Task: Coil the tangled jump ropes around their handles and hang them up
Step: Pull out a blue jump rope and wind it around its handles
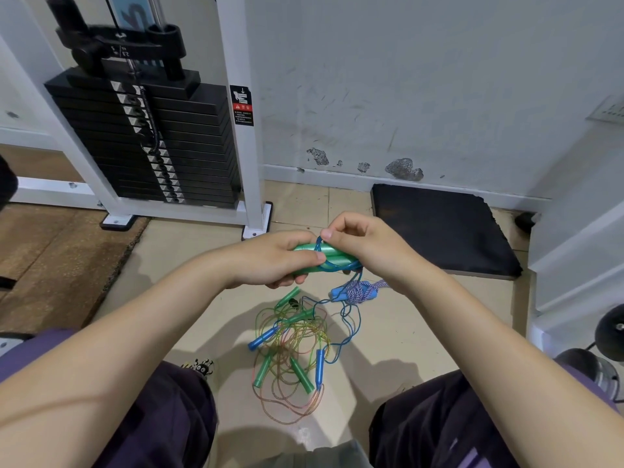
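Green plastic sits between your fingers: your left hand [270, 261] curls round a pair of green handles [324, 258] held side by side, thumb pressed on top, while your right hand [364, 244] pinches the blue cord [319, 243] at the handles' upper edge, thumb and forefinger closed on the strand. That cord crosses over the handles in a loop and drops from under your right wrist down to the floor [202, 251]. Just below your hands lies a bundle of blue handles [337, 292] wrapped in a purple-and-white twisted rope [358, 292]. Nearer your knees is the tangled pile [293, 352]: thin yellow, orange and green cords looped over one another, with several green handles and two blue handles [263, 337] mixed in, all resting on the pale floor tiles between your legs. A black mat [439, 228] lies flat against the wall to your right of the pile. Ahead on your left stands a white-framed machine with a black weight stack [145, 140], its feet on the floor, well apart from the ropes. Round dark weights [611, 332] show at the far right edge.
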### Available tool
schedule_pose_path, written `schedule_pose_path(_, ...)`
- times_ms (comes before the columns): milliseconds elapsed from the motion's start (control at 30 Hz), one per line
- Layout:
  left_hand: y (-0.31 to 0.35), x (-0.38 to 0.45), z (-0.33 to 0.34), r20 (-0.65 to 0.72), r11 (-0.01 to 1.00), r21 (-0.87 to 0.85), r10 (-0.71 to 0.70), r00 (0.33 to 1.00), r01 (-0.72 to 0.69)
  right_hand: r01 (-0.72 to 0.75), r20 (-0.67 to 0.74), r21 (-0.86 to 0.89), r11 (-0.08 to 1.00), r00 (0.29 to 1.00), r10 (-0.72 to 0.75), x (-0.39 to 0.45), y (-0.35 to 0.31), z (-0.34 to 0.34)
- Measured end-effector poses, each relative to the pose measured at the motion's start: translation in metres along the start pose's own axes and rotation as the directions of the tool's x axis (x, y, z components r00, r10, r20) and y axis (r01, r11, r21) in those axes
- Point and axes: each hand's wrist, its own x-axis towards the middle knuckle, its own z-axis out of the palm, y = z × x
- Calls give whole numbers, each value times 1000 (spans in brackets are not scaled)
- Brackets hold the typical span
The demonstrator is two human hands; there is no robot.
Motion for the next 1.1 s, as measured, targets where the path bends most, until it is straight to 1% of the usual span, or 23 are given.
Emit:
schedule_pose_path(67,1,0,2,-18,1000,19,-11,1000,11,-26,36,-1,1000,999,26,-1,1,2)
schedule_pose_path(233,5,-2,2,-5,999,-35,-12,1000,11,30,24,-13,999,999,-30,-1,-4,3)
schedule_pose_path(367,6,-5,1,76,999,-25,-41,996,43,13,62,4,1000,998,-14,-3,-4,3)
schedule_pose_path(433,7,-6,1,128,996,-74,-49,991,59,1,54,31,1000,999,-3,-3,-4,1)
schedule_pose_path(533,6,-7,-1,191,975,-215,-12,982,54,9,60,84,996,998,-14,-2,-4,-5)
schedule_pose_path(633,8,-8,-1,187,942,-333,27,982,38,-42,168,211,977,986,6,-1,-5,-10)
schedule_pose_path(733,8,-6,-2,115,896,-443,46,992,10,-93,278,348,933,961,-8,0,-4,-13)
schedule_pose_path(800,8,-3,-4,28,861,-505,76,997,-52,-102,317,414,904,948,-38,1,0,-13)
schedule_pose_path(833,9,-2,-5,-32,845,-527,88,996,-92,-103,316,412,905,948,-36,1,2,-12)
schedule_pose_path(900,9,1,-8,-181,838,-521,75,981,-161,-71,243,324,943,970,-10,2,6,-6)
schedule_pose_path(967,8,3,-9,-334,900,-393,49,941,-186,-49,159,197,979,987,18,2,8,3)
schedule_pose_path(1000,6,4,-7,-394,933,-309,51,918,-184,-41,143,149,988,989,19,2,8,8)
schedule_pose_path(1100,3,8,-3,-529,982,-57,123,840,-180,-18,101,44,999,995,13,2,8,18)
